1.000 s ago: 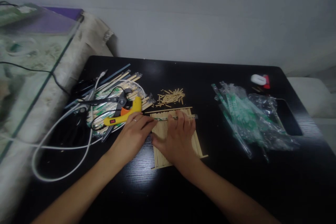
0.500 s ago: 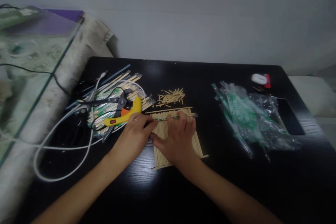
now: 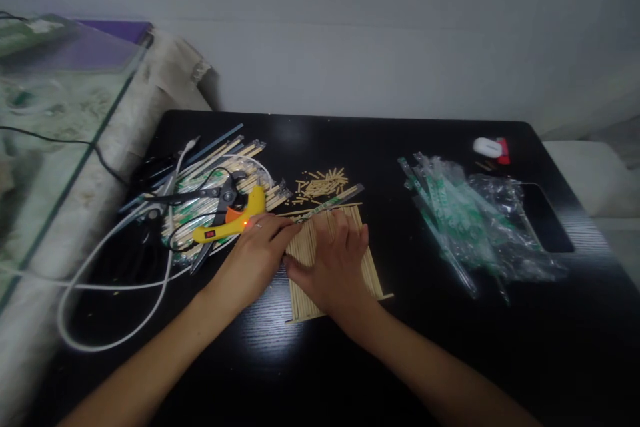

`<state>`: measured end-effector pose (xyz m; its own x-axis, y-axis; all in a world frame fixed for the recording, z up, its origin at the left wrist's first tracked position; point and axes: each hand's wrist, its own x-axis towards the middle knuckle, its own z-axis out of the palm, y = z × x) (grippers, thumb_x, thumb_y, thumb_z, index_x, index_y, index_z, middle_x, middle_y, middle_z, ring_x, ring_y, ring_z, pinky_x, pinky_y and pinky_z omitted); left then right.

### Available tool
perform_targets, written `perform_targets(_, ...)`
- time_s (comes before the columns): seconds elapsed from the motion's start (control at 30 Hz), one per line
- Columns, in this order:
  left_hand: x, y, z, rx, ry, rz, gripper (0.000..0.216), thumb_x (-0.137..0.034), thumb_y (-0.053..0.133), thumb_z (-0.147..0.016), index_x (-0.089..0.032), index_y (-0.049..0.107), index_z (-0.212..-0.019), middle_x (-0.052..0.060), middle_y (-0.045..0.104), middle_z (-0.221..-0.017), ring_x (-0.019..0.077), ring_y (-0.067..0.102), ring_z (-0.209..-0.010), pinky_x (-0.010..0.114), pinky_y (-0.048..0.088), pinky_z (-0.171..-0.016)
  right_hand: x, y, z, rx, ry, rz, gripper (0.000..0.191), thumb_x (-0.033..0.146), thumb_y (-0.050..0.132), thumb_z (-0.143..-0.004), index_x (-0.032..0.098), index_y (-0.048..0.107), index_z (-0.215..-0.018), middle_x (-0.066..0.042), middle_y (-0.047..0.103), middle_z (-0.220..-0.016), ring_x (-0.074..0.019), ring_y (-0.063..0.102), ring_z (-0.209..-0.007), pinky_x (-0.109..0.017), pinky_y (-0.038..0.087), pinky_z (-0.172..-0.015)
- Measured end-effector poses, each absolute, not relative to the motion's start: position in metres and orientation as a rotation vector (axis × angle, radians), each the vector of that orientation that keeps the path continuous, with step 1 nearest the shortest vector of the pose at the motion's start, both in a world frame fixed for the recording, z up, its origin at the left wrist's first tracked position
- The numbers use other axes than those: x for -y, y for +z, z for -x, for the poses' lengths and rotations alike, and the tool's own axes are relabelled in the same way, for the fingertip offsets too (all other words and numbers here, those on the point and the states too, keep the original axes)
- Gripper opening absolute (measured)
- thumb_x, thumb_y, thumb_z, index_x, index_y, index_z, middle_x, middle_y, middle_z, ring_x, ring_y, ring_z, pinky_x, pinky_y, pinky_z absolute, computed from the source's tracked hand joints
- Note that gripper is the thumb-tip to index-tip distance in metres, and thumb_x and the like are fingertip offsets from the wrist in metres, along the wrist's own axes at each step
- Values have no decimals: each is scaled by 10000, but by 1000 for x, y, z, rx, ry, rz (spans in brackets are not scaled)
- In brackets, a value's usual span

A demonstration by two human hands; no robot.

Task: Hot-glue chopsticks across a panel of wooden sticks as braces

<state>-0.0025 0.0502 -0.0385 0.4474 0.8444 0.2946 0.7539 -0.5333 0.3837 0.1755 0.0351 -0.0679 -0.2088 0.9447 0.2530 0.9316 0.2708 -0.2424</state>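
A flat panel of bamboo chopsticks laid side by side [image 3: 373,270] lies on the black table, with a cross stick along its far edge. My right hand [image 3: 335,260] rests over the panel, its fingers extended across the sticks. At the panel's left far corner is my left hand [image 3: 263,243], its fingers closed around the near end of a pair of plastic-wrapped chopsticks [image 3: 337,199]. The wrapped pair slants up and right, beyond my right fingertips. Just left of my left hand, a yellow glue gun [image 3: 255,203] shows a lit orange-red light.
Cut stick pieces [image 3: 323,185] are heaped behind the panel. Pliers-like cutters [image 3: 227,195] lie on wrapped chopsticks [image 3: 187,223] at left, beside a looped white cable [image 3: 165,290]. Empty plastic sleeves [image 3: 450,213], a dark phone [image 3: 547,217] and a white case [image 3: 487,147] are at right.
The wrapped chopsticks have swung from lying across the panel under my right fingers to slanting away beyond them. The glue gun's light now shows. My hands have barely moved.
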Motion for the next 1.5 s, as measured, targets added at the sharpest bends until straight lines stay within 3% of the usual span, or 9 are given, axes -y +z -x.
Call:
perform_targets(0.2, -54, -42, -2, -1461, 712, -2485, 315, -136, 534, -1022, -138, 678, -1301, 148, 707, -1191, 275, 661, -1058, 490, 561, -929, -35, -68, -177, 2218, 94, 1696, 801, 686, 575, -930, 113, 459, -1478, -277, 458, -1505, -454, 346, -1460, -733, 188, -1194)
perform_targets(0.57, -61, -42, -7, -1477, 566, -2485, 371, -72, 512, -997, -147, 651, -1333, 135, 685, -1206, 271, 619, -1071, 472, 520, -956, -37, -66, -179, 2277, 57, 1669, 927, 683, 590, -938, 112, 318, -1615, -288, 278, -1677, -482, 141, -1576, -774, 166, -1186)
perform_targets(0.87, -56, -40, -9, -1349, 617, -2443, 380, -59, 488, -964, -171, 712, -1250, 119, 682, -1123, 242, 633, -967, 441, 551, -839, -36, -67, -178, 2204, 76, 1678, 896, 708, 622, -895, 171, 393, -1575, -249, 342, -1660, -457, 232, -1546, -733, 192, -1195)
perform_targets(1.2, -45, -34, -14, -1439, 471, -2532, 373, -41, 560, -957, -166, 677, -1289, 118, 684, -1108, 260, 652, -994, 442, 600, -846, -35, -70, -178, 2194, 61, 1688, 855, 720, 600, -898, 107, 480, -1481, -262, 510, -1510, -438, 363, -1443, -691, 188, -1194)
perform_targets(1.5, -44, -36, -13, -1491, 500, -2483, 450, -41, 569, -932, -201, 657, -1343, 109, 683, -1139, 274, 656, -1018, 456, 596, -882, -34, -69, -177, 2146, -4, 1642, 704, 671, 658, -881, 128, 582, -1323, -261, 515, -1436, -424, 390, -1393, -661, 220, -1173)
